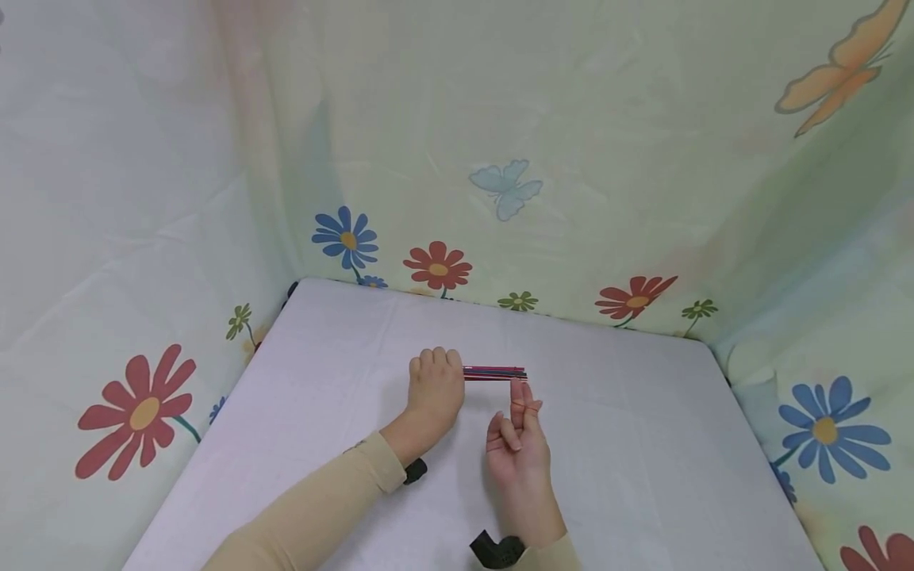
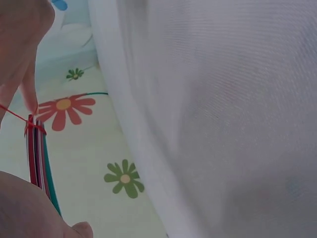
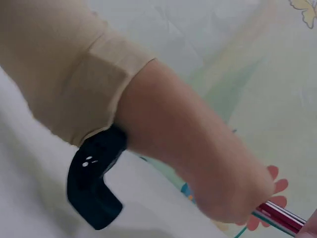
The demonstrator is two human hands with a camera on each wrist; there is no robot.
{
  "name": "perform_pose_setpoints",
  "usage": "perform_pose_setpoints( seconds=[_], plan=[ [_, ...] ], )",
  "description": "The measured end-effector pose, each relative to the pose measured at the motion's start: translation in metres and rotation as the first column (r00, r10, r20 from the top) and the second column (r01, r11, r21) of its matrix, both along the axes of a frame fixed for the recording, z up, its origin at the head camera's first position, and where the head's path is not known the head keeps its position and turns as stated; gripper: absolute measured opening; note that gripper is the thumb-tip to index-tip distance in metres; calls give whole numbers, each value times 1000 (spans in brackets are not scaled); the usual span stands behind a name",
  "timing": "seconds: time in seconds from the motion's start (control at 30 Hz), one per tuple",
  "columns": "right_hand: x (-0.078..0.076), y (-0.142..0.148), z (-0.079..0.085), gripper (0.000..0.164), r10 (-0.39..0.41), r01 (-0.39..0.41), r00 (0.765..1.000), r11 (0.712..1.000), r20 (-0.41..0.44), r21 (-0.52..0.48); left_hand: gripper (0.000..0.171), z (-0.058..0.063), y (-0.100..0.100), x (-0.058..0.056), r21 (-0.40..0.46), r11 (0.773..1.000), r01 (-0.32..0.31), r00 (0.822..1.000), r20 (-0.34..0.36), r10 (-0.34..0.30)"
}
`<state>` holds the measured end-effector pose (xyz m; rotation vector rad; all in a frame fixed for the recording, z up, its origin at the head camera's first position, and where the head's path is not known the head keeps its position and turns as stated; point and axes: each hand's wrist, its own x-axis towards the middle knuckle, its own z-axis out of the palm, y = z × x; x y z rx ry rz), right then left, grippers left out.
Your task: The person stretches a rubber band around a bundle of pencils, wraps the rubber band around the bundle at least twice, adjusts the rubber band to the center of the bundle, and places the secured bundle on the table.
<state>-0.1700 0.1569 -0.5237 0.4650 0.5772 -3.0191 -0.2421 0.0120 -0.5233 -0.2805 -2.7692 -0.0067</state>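
This is a little booth: cloth walls [image 1: 607,143] with flowers [image 1: 145,414] and butterflies [image 1: 507,189] go around a white table [image 1: 643,444].

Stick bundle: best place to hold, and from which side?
Probably the bundle's left part, wrapped around from the left, as the left grip does: it's long, thin and points sideways, while the red band and right grip crowd its right end.

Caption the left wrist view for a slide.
A red band loops round pencil-like sticks in the left hand, one strand reaching the right hand.
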Motion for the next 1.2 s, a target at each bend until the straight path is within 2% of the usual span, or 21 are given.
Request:
perform_pose_setpoints(
  seconds=[0.13, 0.27, 0.47, 0.67, 0.77, 0.83, 1.0, 1.07, 1.2],
  plan=[
    [-3, 8, 0, 48, 57, -56, 998, 998, 16, -37, 17, 0, -1, 0, -16, 1000, -10, 1000, 6, 10],
    [-7, 17, -4, 43, 148, -146, 988, 989, 40, -34, 17, 0, -2, 0, -6, 1000, -2, 999, -41, 2],
    [-16, 33, -7, 38, 178, -180, 980, 984, 85, 17, 17, -4, -4, -2, -31, 999, 17, 988, -154, -22],
    [-24, 54, -8, 25, 257, -266, 961, 961, 102, 78, 19, -5, -7, -2, -42, 997, 67, 981, -182, -73],
    [-30, 63, -5, 26, 284, -307, 947, 938, 153, 162, 20, -6, -9, -3, -66, 994, 86, 972, -213, -98],
    [-35, 68, -1, 28, 303, -344, 933, 907, 191, 242, 20, -7, -11, -5, -85, 992, 89, 964, -243, -107],
    [-48, 78, 9, 30, 399, -468, 883, 743, 246, 478, 21, -9, -15, -8, -109, 989, 95, 950, -287, -123],
    [-53, 82, 13, 31, 451, -508, 858, 674, 247, 536, 21, -9, -16, -9, -111, 989, 102, 948, -291, -130],
    [-59, 87, 19, 32, 525, -562, 811, 579, 257, 591, 20, -8, -18, -9, -137, 985, 109, 949, -279, -144]
  ],
)
